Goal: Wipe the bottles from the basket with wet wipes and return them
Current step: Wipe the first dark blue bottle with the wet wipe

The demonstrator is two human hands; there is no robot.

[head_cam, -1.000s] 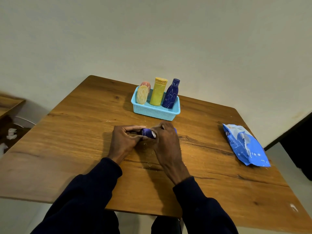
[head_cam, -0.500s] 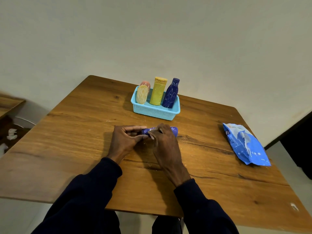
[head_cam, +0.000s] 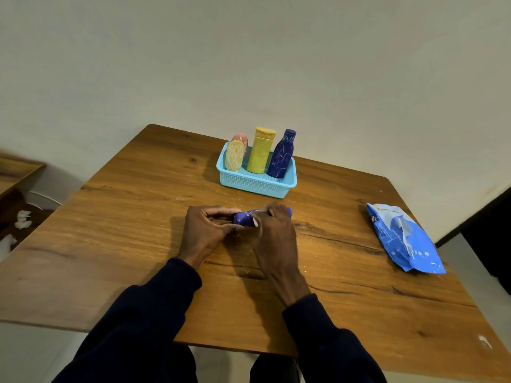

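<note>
A small purple bottle (head_cam: 244,218) lies sideways just above the wooden table (head_cam: 138,217), held between both hands. My left hand (head_cam: 206,232) pinches its left end with thumb and fingers. My right hand (head_cam: 272,233) is curled over its right part, with a bit of white wipe showing under the fingers. Behind them stands a light blue basket (head_cam: 255,182) holding a tall yellow bottle (head_cam: 260,150), a dark blue bottle (head_cam: 282,154), a pale yellow oval bottle (head_cam: 234,156) and a pink one (head_cam: 241,138) behind it.
A blue pack of wet wipes (head_cam: 403,237) lies at the table's right edge. A second wooden surface (head_cam: 13,170) and crumpled white tissues (head_cam: 23,219) are on the left, below table level. A plain wall is behind the table.
My right hand has slid to the right along the purple bottle and back a little, uncovering more of its left part. My left hand keeps its hold.
</note>
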